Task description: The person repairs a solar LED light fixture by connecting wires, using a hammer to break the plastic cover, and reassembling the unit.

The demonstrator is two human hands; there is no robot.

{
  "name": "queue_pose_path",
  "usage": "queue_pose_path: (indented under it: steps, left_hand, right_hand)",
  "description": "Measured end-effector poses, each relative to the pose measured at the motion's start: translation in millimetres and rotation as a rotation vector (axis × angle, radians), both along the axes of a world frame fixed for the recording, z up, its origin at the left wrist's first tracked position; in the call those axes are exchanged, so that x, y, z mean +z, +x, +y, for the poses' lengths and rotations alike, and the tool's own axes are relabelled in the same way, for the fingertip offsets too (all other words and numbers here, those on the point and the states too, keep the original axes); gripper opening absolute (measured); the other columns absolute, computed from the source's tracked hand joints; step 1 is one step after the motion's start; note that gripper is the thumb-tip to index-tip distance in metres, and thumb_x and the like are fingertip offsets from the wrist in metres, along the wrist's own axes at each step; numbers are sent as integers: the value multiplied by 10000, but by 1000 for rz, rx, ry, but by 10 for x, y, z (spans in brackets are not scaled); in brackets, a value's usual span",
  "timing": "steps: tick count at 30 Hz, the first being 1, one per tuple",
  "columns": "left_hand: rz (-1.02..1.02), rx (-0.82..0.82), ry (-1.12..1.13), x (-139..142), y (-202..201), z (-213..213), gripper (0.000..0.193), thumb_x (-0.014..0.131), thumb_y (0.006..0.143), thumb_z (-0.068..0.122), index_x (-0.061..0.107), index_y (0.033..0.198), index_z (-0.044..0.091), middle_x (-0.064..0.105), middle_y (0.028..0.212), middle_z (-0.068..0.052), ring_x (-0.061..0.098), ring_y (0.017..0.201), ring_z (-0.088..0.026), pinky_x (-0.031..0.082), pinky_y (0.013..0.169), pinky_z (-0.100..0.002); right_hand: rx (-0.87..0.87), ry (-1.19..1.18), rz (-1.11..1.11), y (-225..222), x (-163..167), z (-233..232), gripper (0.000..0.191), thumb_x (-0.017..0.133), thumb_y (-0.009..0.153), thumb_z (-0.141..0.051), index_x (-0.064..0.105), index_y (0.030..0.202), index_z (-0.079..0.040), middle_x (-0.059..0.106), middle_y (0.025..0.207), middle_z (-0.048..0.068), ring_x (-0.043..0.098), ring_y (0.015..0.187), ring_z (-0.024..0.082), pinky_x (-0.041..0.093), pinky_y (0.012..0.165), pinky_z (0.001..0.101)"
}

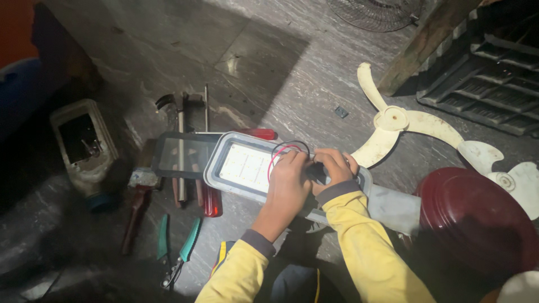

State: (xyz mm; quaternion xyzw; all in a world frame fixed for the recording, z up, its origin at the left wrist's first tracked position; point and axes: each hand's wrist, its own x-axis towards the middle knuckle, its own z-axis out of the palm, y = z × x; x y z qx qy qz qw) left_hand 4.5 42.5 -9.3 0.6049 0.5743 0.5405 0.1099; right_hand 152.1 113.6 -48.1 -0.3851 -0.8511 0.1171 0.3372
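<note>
Yellow sleeves (359,247); hands (289,182) on lamp (241,168); pliers (179,247) nearby.

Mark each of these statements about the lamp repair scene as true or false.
1. Both hands, left hand and right hand, are on the grey lamp housing. True.
2. The lamp's wires are blue and green. False: red and black.
3. The green-handled pliers are in the left hand. False: they lie on the floor.
4. A cream fan blade lies beyond the lamp. True.
5. The screwdriver has a yellow handle. False: it is red.
</note>
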Motion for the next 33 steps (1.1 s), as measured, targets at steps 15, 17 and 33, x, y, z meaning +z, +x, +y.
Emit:
queue_pose_path:
  steps: [15,17,33]
  left_hand:
    - [67,-114,-22,-71,-201,29,366,658,668,-90,524,1002,-20,596,940,-244,605,898,-483,481,730,-521]
    - [18,-106,-14,-66,-210,21,336,655,696,-96,526,996,-17,611,937,-237,613,906,-475,487,734,-508]
    - [-538,180,-85,-353,-77,251,344,790,802,135,551,1007,-4,708,839,-131,728,749,-289,569,705,-371]
  right_hand:
    - [-43,119,-13,-105,154,-105,512,843,564,-224,699,1050,-154,656,1208,23,589,1092,277,353,1029,428]
    - [-31,118,-18,-112,150,-108,515,840,566,-228,696,1055,-152,654,1207,26,585,1093,282,351,1029,432]
    - [-60,130,-111,-141,98,-109,516,786,675,-245,669,1172,-171,629,1284,64,555,1185,304,334,1065,465]
